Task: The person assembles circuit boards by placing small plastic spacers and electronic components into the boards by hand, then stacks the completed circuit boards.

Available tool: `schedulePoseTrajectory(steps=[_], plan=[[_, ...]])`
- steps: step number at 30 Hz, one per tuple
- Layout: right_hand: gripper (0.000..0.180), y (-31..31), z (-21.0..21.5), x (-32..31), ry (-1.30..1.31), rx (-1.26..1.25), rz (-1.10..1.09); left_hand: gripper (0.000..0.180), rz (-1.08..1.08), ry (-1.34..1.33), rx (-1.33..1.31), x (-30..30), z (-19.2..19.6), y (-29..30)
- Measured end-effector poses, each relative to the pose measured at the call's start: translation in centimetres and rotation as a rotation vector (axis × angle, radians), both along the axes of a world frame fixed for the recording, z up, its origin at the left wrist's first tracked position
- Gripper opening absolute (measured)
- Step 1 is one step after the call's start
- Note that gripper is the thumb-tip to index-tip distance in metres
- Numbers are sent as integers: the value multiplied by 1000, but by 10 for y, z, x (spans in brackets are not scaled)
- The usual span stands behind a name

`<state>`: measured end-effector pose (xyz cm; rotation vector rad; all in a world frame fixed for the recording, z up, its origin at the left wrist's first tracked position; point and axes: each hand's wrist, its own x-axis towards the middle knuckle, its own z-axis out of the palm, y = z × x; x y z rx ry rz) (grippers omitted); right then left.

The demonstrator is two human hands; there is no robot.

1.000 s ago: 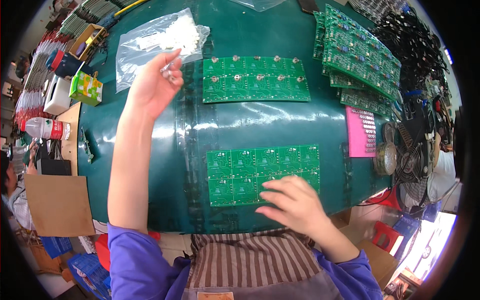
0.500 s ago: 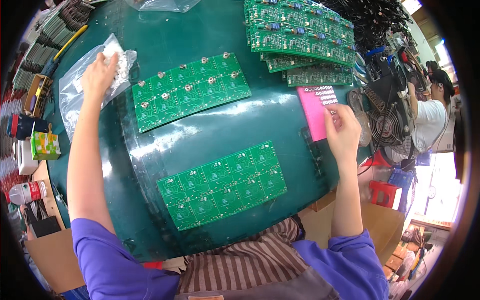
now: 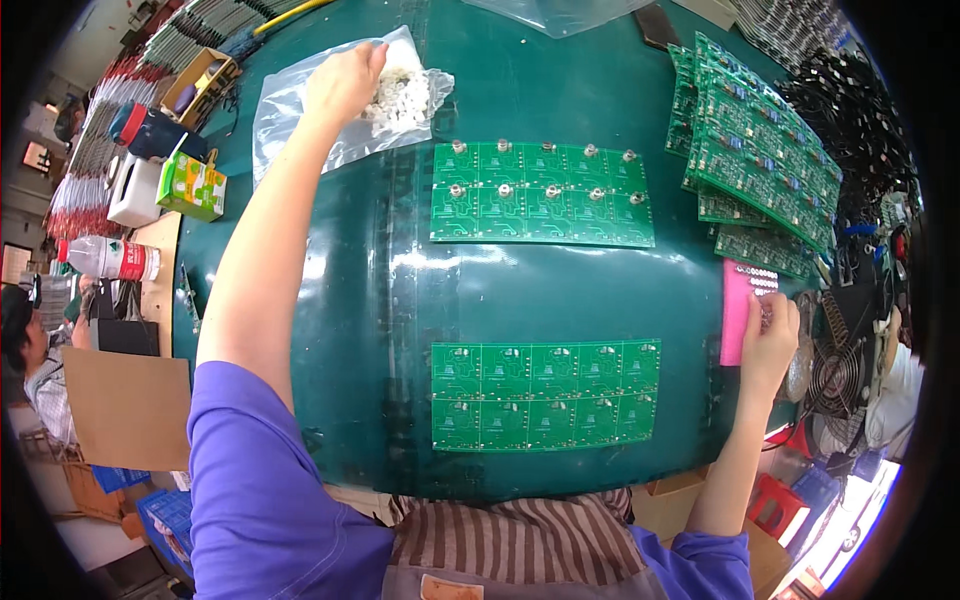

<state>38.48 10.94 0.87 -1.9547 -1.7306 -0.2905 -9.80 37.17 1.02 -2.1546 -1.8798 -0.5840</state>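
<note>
Pink tray [image 3: 735,312] long axis running away, right hand [image 3: 770,340] pinching parts, left hand [image 3: 342,82] grasping white parts [image 3: 405,98]

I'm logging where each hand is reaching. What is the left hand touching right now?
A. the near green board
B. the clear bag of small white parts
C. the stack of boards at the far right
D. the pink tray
B: the left hand is up at the clear bag, fingers at the white parts, while the right hand is at the pink tray.
</note>
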Motion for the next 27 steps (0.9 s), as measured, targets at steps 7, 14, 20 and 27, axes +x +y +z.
schedulePoseTrajectory(steps=[7,14,20,27], plan=[[7,-1,-1,0,3,-68,-32,33,101,-1571,-408,-14,19,9],[6,4,-2,-5,-109,-32,-16,31,-242,-2492,-874,-20,6,-3],[5,-3,7,-5,-101,32,7,34,-239,-2742,-854,-13,-6,-3],[5,-3,2,-11,-29,23,-33,26,-179,-2778,-704,-8,-4,-11]])
